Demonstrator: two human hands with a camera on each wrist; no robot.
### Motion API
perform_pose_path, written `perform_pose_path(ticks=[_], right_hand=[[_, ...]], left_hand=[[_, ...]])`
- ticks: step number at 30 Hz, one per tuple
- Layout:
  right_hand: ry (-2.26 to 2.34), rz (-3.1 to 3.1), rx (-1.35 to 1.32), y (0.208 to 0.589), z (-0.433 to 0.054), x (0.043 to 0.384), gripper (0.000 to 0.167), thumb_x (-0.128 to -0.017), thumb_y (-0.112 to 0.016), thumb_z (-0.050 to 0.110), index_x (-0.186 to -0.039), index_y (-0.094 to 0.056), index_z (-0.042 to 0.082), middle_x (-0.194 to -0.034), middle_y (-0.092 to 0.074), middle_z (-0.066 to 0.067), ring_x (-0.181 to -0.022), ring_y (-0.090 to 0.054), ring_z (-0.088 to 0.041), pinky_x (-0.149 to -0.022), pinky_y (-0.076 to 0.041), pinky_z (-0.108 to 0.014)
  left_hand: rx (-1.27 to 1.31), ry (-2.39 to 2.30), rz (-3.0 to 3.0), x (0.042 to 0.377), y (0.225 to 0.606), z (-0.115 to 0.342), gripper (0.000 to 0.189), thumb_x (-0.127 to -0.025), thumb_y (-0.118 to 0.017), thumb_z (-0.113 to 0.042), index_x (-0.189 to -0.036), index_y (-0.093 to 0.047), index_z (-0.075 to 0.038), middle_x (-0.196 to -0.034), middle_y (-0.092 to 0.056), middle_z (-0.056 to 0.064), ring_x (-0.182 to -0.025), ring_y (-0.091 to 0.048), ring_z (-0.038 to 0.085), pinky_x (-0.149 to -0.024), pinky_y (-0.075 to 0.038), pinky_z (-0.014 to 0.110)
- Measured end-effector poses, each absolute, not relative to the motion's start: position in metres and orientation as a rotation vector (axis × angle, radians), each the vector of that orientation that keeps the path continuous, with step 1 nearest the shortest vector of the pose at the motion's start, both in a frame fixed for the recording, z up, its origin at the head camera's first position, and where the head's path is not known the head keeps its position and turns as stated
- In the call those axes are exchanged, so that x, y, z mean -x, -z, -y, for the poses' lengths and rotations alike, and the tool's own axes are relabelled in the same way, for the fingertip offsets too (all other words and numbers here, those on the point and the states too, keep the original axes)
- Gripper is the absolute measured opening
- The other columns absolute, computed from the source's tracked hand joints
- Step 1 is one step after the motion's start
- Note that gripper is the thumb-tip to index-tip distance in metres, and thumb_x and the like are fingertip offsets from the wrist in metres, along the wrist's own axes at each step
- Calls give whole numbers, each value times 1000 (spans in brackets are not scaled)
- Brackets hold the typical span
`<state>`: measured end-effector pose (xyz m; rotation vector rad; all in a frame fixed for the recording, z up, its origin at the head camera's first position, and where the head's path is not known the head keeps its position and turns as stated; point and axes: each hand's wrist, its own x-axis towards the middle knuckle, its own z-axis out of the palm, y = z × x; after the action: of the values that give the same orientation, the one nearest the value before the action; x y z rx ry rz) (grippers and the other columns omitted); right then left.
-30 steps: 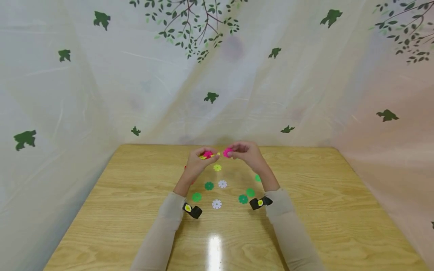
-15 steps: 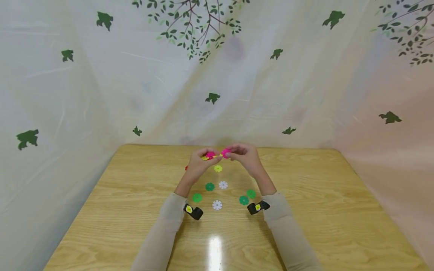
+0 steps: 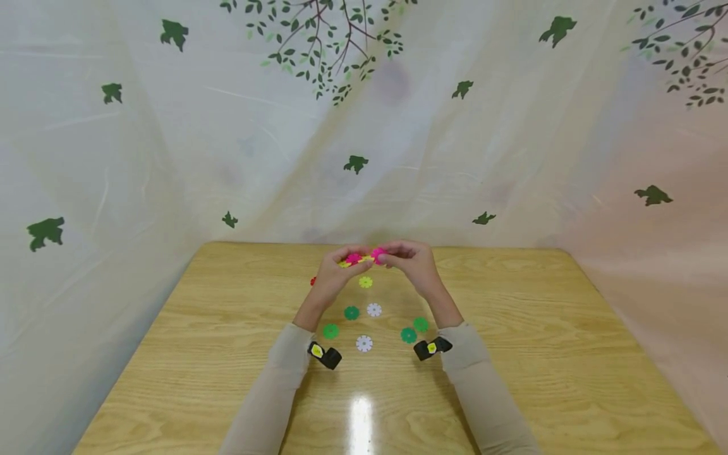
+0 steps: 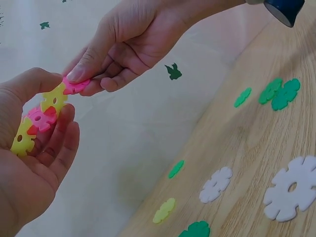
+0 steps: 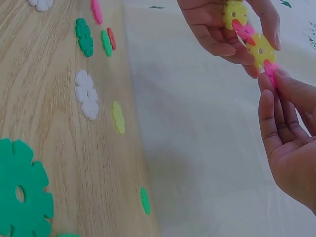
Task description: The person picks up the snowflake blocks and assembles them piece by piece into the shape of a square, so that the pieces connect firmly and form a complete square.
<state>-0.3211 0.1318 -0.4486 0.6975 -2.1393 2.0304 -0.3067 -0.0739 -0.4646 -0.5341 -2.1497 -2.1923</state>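
Note:
In the head view, both hands meet above the far part of the table. My left hand [image 3: 330, 275] holds a short chain of interlocked plastic snowflake discs, yellow and pink by turns. A yellow disc [image 4: 53, 100] and a pink disc [image 4: 38, 119] of that chain show between its thumb and fingers in the left wrist view. Between thumb and fingertips, my right hand [image 3: 417, 268] pinches another pink disc [image 5: 270, 73]. This disc meets the notched edge of the chain's end yellow disc [image 5: 260, 51], and the fingertips partly cover it.
Loose snowflake discs lie on the wooden table [image 3: 216, 354]: a yellow disc [image 3: 366, 282], a near white disc [image 3: 364, 343], a farther white disc [image 3: 374, 309] and several green ones, such as a dark green disc [image 3: 351, 313]. A patterned cloth [image 3: 273, 158] hangs behind the table.
My right hand has moved slightly left, bringing its pink disc from apart to against the chain's yellow end disc. My left hand has shifted a little right with the chain.

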Motion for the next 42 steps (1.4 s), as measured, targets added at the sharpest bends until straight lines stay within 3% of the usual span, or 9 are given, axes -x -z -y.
perform_pose_path(ticks=[17, 32, 42], right_hand=[[-2131, 2024, -692, 446, -127, 319, 22, -89, -73, -7, -104, -68, -21, -85, -77, 7, -71, -70, -9, -67, -60, -23], [-2074, 2174, -731, 445, -133, 321, 21, -90, -75, 0, -106, -72, -14, -85, -78, 7, -74, -71, -11, -69, -59, -25], [-2012, 2242, -709, 445, -132, 321, 22, -93, -73, 4, -108, -73, -11, -97, -79, -7, -80, -72, -9, -72, -60, -28]], left_hand=[[471, 2315, 2110, 307, 462, 72, 33, -93, -74, -12, -123, -70, 1, -131, -68, 13, -125, -59, 21, -97, -54, 30], [558, 2263, 2232, 309, 465, 75, 33, -94, -74, -18, -125, -72, -6, -130, -70, 10, -117, -64, 21, -98, -54, 36], [540, 2235, 2299, 310, 466, 74, 34, -94, -74, -12, -125, -69, -1, -117, -71, 8, -88, -67, 12, -83, -59, 31]])
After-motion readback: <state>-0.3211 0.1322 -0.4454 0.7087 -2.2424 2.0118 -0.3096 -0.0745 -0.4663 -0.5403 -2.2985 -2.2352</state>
